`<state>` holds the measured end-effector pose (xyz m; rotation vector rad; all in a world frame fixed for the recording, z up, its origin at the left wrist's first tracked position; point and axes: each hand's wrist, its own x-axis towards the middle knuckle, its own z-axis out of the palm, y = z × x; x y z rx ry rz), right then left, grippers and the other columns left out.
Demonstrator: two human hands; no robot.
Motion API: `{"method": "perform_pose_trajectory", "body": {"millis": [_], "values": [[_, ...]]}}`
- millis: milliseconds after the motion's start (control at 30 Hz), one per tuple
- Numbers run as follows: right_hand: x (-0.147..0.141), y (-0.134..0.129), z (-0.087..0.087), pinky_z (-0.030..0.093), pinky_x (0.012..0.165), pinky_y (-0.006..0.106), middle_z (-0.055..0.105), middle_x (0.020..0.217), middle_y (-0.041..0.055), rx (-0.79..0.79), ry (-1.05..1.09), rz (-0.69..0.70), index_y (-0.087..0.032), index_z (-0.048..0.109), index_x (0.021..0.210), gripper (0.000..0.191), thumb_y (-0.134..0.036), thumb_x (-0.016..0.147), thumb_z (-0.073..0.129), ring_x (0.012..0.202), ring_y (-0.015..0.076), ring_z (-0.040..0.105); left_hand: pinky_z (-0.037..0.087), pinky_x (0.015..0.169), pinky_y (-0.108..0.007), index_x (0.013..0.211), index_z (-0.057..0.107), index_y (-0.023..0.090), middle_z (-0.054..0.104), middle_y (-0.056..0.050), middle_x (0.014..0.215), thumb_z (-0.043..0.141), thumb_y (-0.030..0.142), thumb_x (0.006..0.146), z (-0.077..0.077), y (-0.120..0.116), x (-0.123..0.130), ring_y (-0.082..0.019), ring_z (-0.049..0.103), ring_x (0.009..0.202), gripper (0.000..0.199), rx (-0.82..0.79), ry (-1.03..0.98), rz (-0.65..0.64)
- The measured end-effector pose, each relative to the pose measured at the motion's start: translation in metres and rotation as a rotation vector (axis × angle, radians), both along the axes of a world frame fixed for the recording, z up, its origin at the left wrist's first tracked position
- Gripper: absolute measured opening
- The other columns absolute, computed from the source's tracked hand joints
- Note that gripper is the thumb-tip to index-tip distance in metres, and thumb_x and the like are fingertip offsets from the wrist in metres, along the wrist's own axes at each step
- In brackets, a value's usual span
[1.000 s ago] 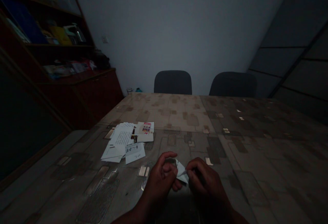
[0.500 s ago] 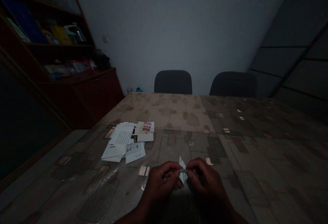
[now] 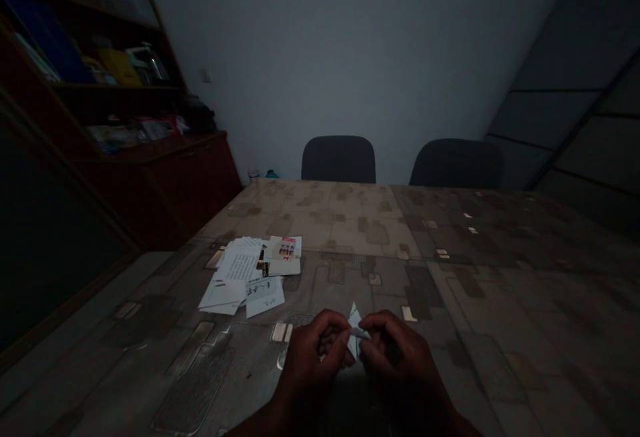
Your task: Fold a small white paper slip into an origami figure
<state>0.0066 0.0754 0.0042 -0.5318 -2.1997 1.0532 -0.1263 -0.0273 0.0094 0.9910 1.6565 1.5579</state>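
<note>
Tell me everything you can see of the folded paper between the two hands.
The folded paper is small and whitish, with a pointed tip aimed away from the person. A narrow, greyer band crosses its middle, and a pale part shows below. The fingertips of the left hand and right hand touch it from either side. Finer creases are too dark to tell.

Stretches away as a broad rectangular tabletop [image 3: 350, 213] covered in beige-and-brown patterning of overlapping rounded blocks. Carries, left of centre, a loose pile of white printed paper sheets [image 3: 236, 267], including at its right a pale card [image 3: 285, 267] with a red-topped picture.
</note>
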Motion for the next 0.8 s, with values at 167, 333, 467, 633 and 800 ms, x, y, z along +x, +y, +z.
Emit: {"method": "perform_pose_trajectory", "body": {"millis": [167, 333, 467, 633, 800], "values": [[-0.0012, -0.0008, -0.0002, 0.046, 0.054, 0.02, 0.06, 0.068, -0.0017, 0.111, -0.003, -0.029, -0.019, 0.063, 0.088, 0.015, -0.012, 0.08, 0.052, 0.057, 0.0124, 0.058, 0.047, 0.056, -0.023, 0.08, 0.061, 0.018, 0.066, -0.002, 0.066, 0.059, 0.025, 0.083, 0.0, -0.001, 0.0029, -0.017, 0.066, 0.06, 0.008, -0.021, 0.038, 0.003], [-0.0021, -0.0067, -0.0026, 0.045, 0.052, 0.019, 0.059, 0.064, -0.0029, 0.111, -0.006, -0.106, -0.02, 0.061, 0.081, 0.014, -0.011, 0.077, 0.05, 0.054, 0.0121, 0.058, 0.045, 0.054, -0.02, 0.088, 0.064, 0.018, 0.064, 0.001, 0.066, 0.059, 0.009, 0.069, -0.0013, 0.0011, 0.0059, -0.015, 0.062, 0.058, 0.021, -0.045, 0.152, 0.041], [-0.0019, -0.0094, -0.0054, 0.045, 0.053, 0.021, 0.061, 0.068, -0.0017, 0.203, 0.035, -0.079, -0.02, 0.059, 0.084, 0.014, -0.01, 0.08, 0.049, 0.055, 0.0121, 0.058, 0.046, 0.058, -0.02, 0.099, 0.063, 0.018, 0.068, -0.001, 0.076, 0.055, 0.005, 0.066, -0.0018, 0.0032, 0.0067, -0.015, 0.063, 0.066, 0.036, -0.012, 0.136, 0.069], [-0.0028, -0.0081, -0.0051, 0.046, 0.063, 0.028, 0.061, 0.073, 0.0014, 0.425, 0.116, -0.067, -0.021, 0.055, 0.081, 0.016, -0.006, 0.081, 0.049, 0.069, 0.017, 0.059, 0.044, 0.058, -0.02, 0.094, 0.065, 0.018, 0.068, -0.001, 0.076, 0.053, 0.004, 0.064, -0.0027, 0.004, 0.0068, -0.015, 0.062, 0.066, 0.035, -0.035, 0.148, 0.075], [-0.005, -0.0095, -0.0042, 0.046, 0.063, 0.026, 0.058, 0.075, 0.0015, 0.391, 0.146, -0.06, -0.021, 0.053, 0.081, 0.018, -0.005, 0.08, 0.047, 0.07, 0.0162, 0.057, 0.045, 0.057, -0.021, 0.095, 0.063, 0.017, 0.063, 0.0, 0.073, 0.055, 0.01, 0.071, -0.0037, 0.0035, 0.0086, -0.015, 0.059, 0.064, 0.026, -0.018, -0.002, 0.031]]}}
